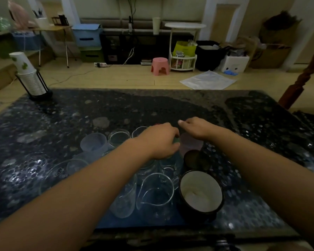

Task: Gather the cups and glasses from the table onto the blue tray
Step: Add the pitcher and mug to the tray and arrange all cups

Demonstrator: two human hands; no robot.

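Two bare forearms reach in from the near edge over a dark, speckled, glossy bench (65,113). Closest to them a blue tray (152,222) sits at the bench's near side, crowded with glassware: a clear glass pitcher (157,191), a black mug with a white inside (200,192), a small dark cup (196,159) and a frosted bluish cup (94,144) near its far end. The left hand (159,142) curls its fingers around something green, mostly hidden. The right hand (196,128) hovers just beyond, over a pinkish cup (189,144); whether it grips anything I cannot tell. At the bench's far left corner stands a black rack of stacked paper cups (28,75). Beyond, on the pale wooden floor, are a pink stool (160,65), a white round side table (185,25), a blue storage box (87,34) and a clear plastic sheet (208,80).
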